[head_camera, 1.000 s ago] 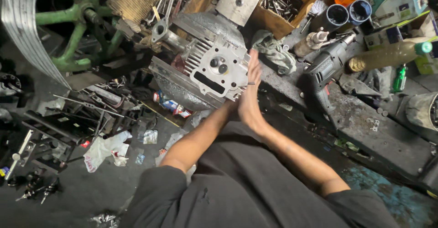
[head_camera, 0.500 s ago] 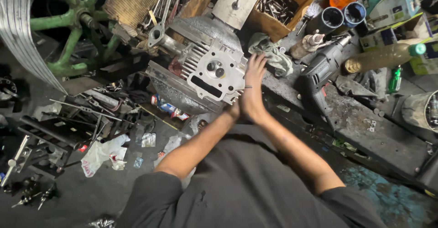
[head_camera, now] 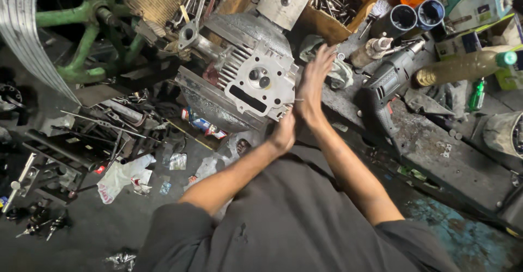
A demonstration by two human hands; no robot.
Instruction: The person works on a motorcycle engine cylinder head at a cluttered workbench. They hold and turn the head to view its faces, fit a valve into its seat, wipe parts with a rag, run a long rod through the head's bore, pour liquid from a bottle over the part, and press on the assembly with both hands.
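While a person in a dark shirt looks down from above, a grey metal cylinder head (head_camera: 261,81) sits at the upper centre of the frame, at the edge of a grimy bench (head_camera: 436,152). Its flat machined face, with a round chamber and a dark oblong slot, looks toward the lower left of the frame. Its long axis runs from lower left to upper right, and cooling fins show on its upper left side.

The right hand (head_camera: 313,84) is raised just right of the head, open, fingers straight and close together, pointing to the top of the frame. Its palm faces the head's right edge; whether it touches cannot be told. It grips nothing. The left hand (head_camera: 284,133) lies under the right wrist, at the head's lower right corner. Its fingers are hidden, so its grip cannot be told.

Right of the hands lies a drill (head_camera: 392,78). Above it stands a cardboard box of metal parts (head_camera: 340,0). A green spoked wheel (head_camera: 81,27) fills the upper left. Tools and rags litter the floor (head_camera: 98,223) at lower left.
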